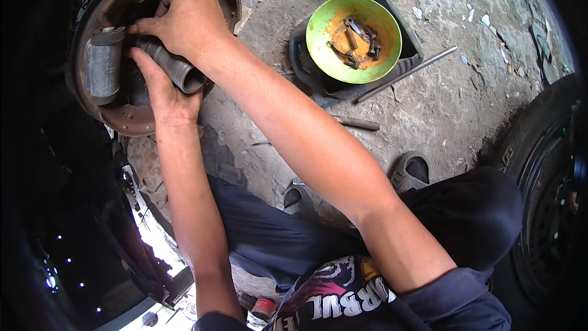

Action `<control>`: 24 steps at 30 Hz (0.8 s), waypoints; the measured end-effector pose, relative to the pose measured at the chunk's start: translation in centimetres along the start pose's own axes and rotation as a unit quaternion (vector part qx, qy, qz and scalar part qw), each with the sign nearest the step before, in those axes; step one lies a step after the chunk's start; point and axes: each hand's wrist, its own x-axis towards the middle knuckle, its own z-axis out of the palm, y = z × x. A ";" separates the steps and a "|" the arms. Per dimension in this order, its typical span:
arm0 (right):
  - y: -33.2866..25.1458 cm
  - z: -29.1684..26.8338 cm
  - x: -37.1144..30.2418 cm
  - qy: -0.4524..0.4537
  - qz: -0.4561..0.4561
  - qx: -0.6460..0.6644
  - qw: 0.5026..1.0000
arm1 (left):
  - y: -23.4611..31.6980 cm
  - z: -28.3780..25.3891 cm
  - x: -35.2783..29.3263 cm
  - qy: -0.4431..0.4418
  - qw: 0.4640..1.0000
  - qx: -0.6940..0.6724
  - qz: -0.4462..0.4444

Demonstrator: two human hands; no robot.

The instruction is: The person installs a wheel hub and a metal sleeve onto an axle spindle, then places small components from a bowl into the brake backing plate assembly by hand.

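Left hand (165, 92) cups a hollow cylinder (172, 66); right hand (190, 21) curls above, grip unclear: likely brake work, next wanting steadiness.

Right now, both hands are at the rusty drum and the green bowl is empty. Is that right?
Not quite: the green bowl isn't empty. The head view shows small metal parts lying in it. The left hand and right hand are at the rusty drum, just as you said.
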 end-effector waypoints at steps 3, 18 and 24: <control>-0.1 -0.1 0.0 0.006 0.004 -0.011 1.000 | -0.1 -0.2 0.2 -0.004 1.000 0.008 -0.004; 0.7 0.3 0.2 0.000 -0.015 -0.039 0.999 | 0.4 0.6 -0.1 -0.011 0.998 -0.020 -0.052; 0.0 0.0 0.3 -0.044 0.018 -0.062 0.997 | 0.3 0.1 0.1 -0.022 0.999 -0.006 -0.029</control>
